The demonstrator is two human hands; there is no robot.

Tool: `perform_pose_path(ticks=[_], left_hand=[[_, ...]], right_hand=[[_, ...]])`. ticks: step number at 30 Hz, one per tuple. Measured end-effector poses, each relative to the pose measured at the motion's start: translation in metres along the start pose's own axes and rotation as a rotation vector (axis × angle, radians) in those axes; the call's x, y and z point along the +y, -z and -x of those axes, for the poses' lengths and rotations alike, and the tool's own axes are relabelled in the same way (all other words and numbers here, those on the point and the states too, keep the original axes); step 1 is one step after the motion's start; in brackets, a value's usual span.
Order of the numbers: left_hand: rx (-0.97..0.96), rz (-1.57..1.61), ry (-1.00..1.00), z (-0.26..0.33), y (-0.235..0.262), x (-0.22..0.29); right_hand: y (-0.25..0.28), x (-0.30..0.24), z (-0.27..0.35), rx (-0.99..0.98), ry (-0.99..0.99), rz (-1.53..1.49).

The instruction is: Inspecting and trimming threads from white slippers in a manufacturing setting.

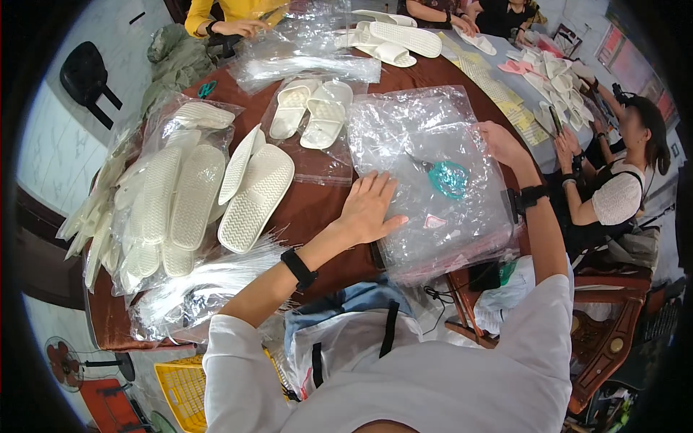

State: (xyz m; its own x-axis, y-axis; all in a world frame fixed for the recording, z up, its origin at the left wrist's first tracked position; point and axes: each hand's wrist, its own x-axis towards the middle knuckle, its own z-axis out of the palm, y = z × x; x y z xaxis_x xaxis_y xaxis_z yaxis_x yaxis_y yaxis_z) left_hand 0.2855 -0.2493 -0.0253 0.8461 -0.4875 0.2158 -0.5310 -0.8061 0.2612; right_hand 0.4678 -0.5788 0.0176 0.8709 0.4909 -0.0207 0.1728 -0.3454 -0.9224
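Note:
A stack of clear plastic bags [440, 231] lies on the table in front of me. My left hand [370, 206] rests on its left edge, palm down with fingers stretched out. At the far right edge, my right hand [499, 143] has its fingers closed on the rim of a clear plastic bag [411, 119]. Teal-handled scissors [449, 179] show through the film; their blades are hard to make out. Left of the stack, a pair of white slippers [325, 115] sits on a bag, and loose white slippers [258, 198] lie nearer, soles up.
Bagged slippers [173, 187] pile up at the left, with a bundle of clear strips [209, 289] before them. More bags [303, 68] and slippers [401, 40] lie at the far side. Other people work around the table; one person [613, 166] sits at the right. A yellow crate [180, 393] stands below.

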Motion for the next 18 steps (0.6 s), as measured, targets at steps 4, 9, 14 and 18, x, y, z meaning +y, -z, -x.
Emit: perform_pose_path(ticks=[4,9,14,18], left_hand=[[-0.009,0.004,0.02,0.002,0.0,-0.002],[-0.005,-0.005,0.019,0.001,0.0,-0.003],[0.014,0.023,-0.005,-0.003,0.003,0.002],[-0.002,0.011,0.004,0.003,0.004,0.001]], right_hand=[[-0.003,-0.015,0.024,-0.113,-0.303,-0.516],[-0.032,0.0,0.044,-0.161,-0.115,0.165],[-0.048,0.016,0.057,-0.003,0.07,0.535],[-0.063,-0.001,0.069,0.089,0.138,0.561]])
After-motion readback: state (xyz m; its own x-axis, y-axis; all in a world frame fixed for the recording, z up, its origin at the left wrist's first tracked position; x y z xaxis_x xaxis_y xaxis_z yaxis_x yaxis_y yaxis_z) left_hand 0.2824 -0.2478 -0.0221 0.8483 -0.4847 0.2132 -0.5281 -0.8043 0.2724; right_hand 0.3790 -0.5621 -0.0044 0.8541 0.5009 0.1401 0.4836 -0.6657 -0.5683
